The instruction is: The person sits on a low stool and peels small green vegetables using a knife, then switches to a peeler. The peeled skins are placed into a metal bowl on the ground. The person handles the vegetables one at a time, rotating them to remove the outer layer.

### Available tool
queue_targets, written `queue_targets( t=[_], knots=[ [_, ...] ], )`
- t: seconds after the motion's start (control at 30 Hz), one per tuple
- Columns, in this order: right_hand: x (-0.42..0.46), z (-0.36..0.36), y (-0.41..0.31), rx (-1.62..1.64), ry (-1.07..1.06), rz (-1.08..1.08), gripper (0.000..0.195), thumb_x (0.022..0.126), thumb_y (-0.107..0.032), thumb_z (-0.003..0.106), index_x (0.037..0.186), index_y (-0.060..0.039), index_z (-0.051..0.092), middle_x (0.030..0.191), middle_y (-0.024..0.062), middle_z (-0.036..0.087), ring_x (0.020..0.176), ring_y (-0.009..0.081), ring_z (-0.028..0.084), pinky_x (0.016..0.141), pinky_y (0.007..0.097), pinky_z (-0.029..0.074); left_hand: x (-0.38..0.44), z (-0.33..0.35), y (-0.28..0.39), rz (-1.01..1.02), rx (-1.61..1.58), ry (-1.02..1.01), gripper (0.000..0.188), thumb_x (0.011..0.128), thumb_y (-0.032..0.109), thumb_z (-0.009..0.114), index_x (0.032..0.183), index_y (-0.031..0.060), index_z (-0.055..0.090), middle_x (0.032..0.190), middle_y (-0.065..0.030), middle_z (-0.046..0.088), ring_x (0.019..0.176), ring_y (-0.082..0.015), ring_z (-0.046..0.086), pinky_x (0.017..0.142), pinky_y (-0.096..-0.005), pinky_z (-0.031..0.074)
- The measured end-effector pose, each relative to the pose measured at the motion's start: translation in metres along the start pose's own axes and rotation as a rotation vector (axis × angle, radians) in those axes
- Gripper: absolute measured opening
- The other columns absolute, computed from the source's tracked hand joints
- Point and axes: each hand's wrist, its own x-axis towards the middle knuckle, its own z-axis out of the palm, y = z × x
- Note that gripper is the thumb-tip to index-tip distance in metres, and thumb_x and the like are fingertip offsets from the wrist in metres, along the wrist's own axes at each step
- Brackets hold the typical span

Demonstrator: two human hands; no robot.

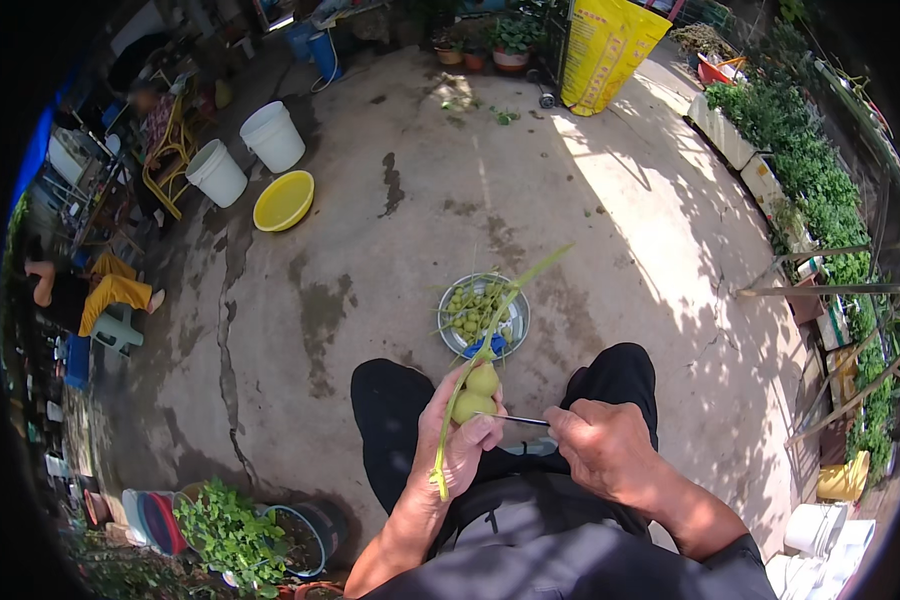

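My left hand (450,442) holds a pale green bottle gourd (474,405) with a narrow waist, still joined to a long green stem (499,307). The stem runs from my wrist up past the gourd, slanting to the upper right. In my right hand (596,442) is a thin metal tool (523,420), its handle hidden in my fist. Its tip meets the lower bulb of the gourd; whether it has pierced the skin I cannot tell. Beyond my knees a round metal basin (523,330) holds several small green gourds (469,311), stems and a blue item (487,345).
White buckets (274,136) and a yellow basin (285,201) stand on the concrete floor (420,225). A person in yellow trousers (109,292) sits at the left; another sits beyond. Planter boxes (765,184) line the right side. A yellow sack (607,56) stands ahead, potted plants (229,532) behind left.
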Motion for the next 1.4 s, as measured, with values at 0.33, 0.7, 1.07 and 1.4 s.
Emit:
queue_targets(
  t=[0.33, 0.7, 1.07, 1.4],
  knots=[
    [-0.001, 0.000, 0.003, 0.008, -0.030, -0.047, 0.032, 0.074, -0.004, 0.073, 0.105, -0.0068, 0.065, 0.070, 0.0077, 0.055, 0.063, 0.0294, 0.064, 0.048, 0.0421, 0.047, -0.001, 0.001, 0.000, -0.065, -0.177, -0.078, 0.075, 0.086, 0.024, 0.081, 0.145, 0.0010, 0.042, 0.120, -0.0121, 0.054, 0.079, -0.0152, 0.053, 0.060, -0.0239, 0.041],
    [-0.001, -0.002, 0.002, -0.061, 0.006, -0.046, 0.037, 0.074, -0.006, 0.073, 0.109, -0.0070, 0.063, 0.072, 0.0071, 0.054, 0.063, 0.0289, 0.062, 0.049, 0.0424, 0.047, 0.002, 0.000, 0.002, 0.005, -0.032, -0.066, 0.074, 0.086, 0.022, 0.079, 0.146, -0.0009, 0.042, 0.119, -0.0123, 0.054, 0.076, -0.0137, 0.051, 0.059, -0.0250, 0.039],
    [-0.001, -0.003, -0.006, -0.112, 0.022, -0.025, 0.035, 0.075, -0.006, 0.073, 0.108, -0.0064, 0.061, 0.072, 0.0077, 0.054, 0.063, 0.0286, 0.062, 0.049, 0.0423, 0.047, 0.001, 0.005, -0.001, 0.041, 0.106, 0.039, 0.079, 0.082, 0.024, 0.083, 0.146, 0.0007, 0.042, 0.116, -0.0107, 0.057, 0.078, -0.0135, 0.053, 0.059, -0.0237, 0.040],
    [0.003, -0.008, -0.003, -0.131, -0.002, -0.021, 0.028, 0.075, -0.006, 0.073, 0.101, -0.0068, 0.062, 0.071, 0.0073, 0.054, 0.062, 0.0288, 0.062, 0.049, 0.0419, 0.047, 0.002, 0.000, -0.009, 0.087, 0.214, 0.091, 0.078, 0.082, 0.011, 0.080, 0.148, 0.0001, 0.040, 0.118, -0.0109, 0.059, 0.084, -0.0128, 0.059, 0.065, -0.0243, 0.046]
  ],
)
